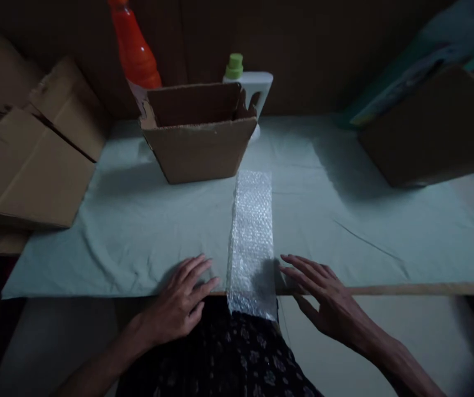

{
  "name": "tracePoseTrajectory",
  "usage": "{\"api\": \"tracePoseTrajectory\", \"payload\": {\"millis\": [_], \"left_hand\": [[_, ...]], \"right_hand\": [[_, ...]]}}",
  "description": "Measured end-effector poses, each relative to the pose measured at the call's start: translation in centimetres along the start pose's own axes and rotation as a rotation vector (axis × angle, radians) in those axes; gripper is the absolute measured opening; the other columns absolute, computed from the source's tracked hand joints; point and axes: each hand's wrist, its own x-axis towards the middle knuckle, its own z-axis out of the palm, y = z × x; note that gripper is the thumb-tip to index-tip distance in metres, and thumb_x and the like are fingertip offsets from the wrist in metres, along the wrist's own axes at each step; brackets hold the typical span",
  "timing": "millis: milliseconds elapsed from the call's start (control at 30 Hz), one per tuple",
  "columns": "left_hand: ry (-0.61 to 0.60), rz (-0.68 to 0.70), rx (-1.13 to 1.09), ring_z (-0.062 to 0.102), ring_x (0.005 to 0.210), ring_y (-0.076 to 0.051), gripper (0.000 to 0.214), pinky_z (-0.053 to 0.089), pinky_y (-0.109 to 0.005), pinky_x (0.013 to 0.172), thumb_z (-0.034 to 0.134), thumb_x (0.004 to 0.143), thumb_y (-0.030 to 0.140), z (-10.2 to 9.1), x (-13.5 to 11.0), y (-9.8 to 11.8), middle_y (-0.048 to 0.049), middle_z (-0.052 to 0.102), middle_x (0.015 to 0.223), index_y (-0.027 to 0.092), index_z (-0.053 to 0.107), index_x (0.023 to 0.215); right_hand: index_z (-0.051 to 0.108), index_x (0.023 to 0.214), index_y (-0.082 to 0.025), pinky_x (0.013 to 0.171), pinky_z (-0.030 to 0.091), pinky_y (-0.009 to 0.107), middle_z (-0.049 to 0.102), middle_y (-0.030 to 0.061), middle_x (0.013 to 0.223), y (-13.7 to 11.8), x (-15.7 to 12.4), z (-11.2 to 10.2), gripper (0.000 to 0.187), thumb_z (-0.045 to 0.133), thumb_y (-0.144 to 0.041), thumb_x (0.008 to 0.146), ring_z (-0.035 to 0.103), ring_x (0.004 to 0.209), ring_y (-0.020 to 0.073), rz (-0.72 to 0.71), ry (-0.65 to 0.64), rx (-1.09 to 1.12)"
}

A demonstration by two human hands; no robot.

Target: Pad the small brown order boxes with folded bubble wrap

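A long strip of bubble wrap (253,237) lies flat on the pale green cloth, its near end hanging over the table's front edge. To its left, my left hand (187,295) rests at the edge of the cloth, fingers spread, apart from the strip. On the other side my right hand (323,292) is held with fingers stretched out, their tips close to the strip's right border. Neither hand holds anything. Just beyond the strip's far end stands an open cardboard box (203,151), its inside mostly dark.
Behind the box are an orange-red bottle (135,49) and a white bottle with a green cap (234,66). Cardboard boxes (33,160) sit at the left. Another carton (431,132) stands at the right, beside a teal package (406,71). Cloth (328,237) covers the table.
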Motion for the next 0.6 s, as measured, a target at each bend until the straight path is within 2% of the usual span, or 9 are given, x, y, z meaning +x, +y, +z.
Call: {"api": "tracePoseTrajectory", "payload": {"millis": [100, 167, 233, 300, 367, 433, 500, 600], "left_hand": [[-0.11, 0.086, 0.061, 0.023, 0.151, -0.034, 0.079, 0.032, -0.058, 0.119, 0.059, 0.079, 0.002, 0.9, 0.5, 1.2, -0.0155, 0.029, 0.162, 0.023, 0.037, 0.152], [-0.113, 0.093, 0.093, 0.022, 0.152, -0.034, 0.083, 0.03, -0.058, 0.119, 0.061, 0.078, 0.002, 1.6, 0.8, 1.4, -0.0163, 0.026, 0.163, 0.023, 0.033, 0.153], [-0.075, 0.084, 0.096, 0.023, 0.151, -0.034, 0.084, 0.031, -0.057, 0.119, 0.062, 0.078, 0.003, 2.2, 1.0, 1.5, -0.0164, 0.026, 0.163, 0.024, 0.031, 0.154], [-0.005, 0.075, 0.061, 0.026, 0.15, -0.034, 0.083, 0.033, -0.056, 0.118, 0.064, 0.079, 0.007, 2.6, 1.4, 1.9, -0.017, 0.031, 0.161, 0.022, 0.03, 0.154], [0.075, 0.065, -0.024, 0.036, 0.145, -0.032, 0.076, 0.037, -0.053, 0.116, 0.065, 0.082, 0.012, 3.0, 2.2, 2.6, -0.0165, 0.044, 0.153, 0.021, 0.034, 0.151], [0.158, -0.005, -0.138, 0.054, 0.13, -0.027, 0.06, 0.045, -0.046, 0.11, 0.06, 0.087, 0.015, 3.3, 3.3, 3.4, -0.0133, 0.06, 0.137, 0.02, 0.044, 0.145], [0.225, -0.157, -0.255, 0.067, 0.104, -0.021, 0.046, 0.053, -0.037, 0.097, 0.053, 0.09, 0.015, 3.6, 4.6, 4.0, -0.0086, 0.072, 0.113, 0.019, 0.052, 0.136], [0.25, -0.391, -0.324, 0.068, 0.078, -0.017, 0.046, 0.055, -0.029, 0.077, 0.05, 0.089, 0.016, 4.0, 6.3, 3.9, -0.0044, 0.072, 0.089, 0.015, 0.054, 0.135]], "right_hand": [[0.04, 0.151, -0.028, 0.105, 0.045, 0.051, 0.043, 0.0105, 0.156, -2.0, -2.0, 1.7, 0.063, 0.049, -0.012, 0.09, 0.038, 0.145, 0.0289, -0.046, -0.011, -0.083], [0.042, 0.149, -0.029, 0.107, 0.042, 0.051, 0.044, 0.0105, 0.156, -3.1, -2.4, 3.1, 0.062, 0.048, -0.01, 0.091, 0.036, 0.146, 0.0281, -0.046, 0.063, -0.132], [0.05, 0.142, -0.028, 0.105, 0.043, 0.049, 0.056, 0.0104, 0.146, -4.1, -1.9, 4.3, 0.053, 0.049, -0.01, 0.092, 0.045, 0.14, 0.0272, -0.047, 0.174, -0.119], [0.061, 0.127, -0.027, 0.099, 0.046, 0.046, 0.072, 0.008, 0.12, -5.0, -0.9, 5.1, 0.04, 0.049, -0.01, 0.093, 0.06, 0.123, 0.0253, -0.047, 0.283, -0.026], [0.066, 0.112, -0.026, 0.09, 0.05, 0.042, 0.076, 0.0056, 0.096, -5.7, 0.4, 5.4, 0.028, 0.049, -0.013, 0.095, 0.068, 0.101, 0.0235, 0.017, 0.375, 0.1], [0.066, 0.108, -0.026, 0.082, 0.053, 0.04, 0.074, 0.0058, 0.092, -6.1, 1.3, 5.4, 0.02, 0.05, -0.021, 0.097, 0.068, 0.091, 0.0231, 0.164, 0.444, 0.21], [0.064, 0.113, -0.026, 0.078, 0.054, 0.038, 0.073, 0.0074, 0.099, -5.9, 1.8, 5.2, 0.02, 0.052, -0.029, 0.097, 0.068, 0.09, 0.0234, 0.305, 0.484, 0.28], [0.055, 0.13, -0.025, 0.086, 0.055, 0.043, 0.07, 0.01, 0.112, -5.3, 1.6, 4.8, 0.035, 0.056, -0.032, 0.096, 0.066, 0.102, 0.0262, 0.353, 0.569, 0.26]]}}
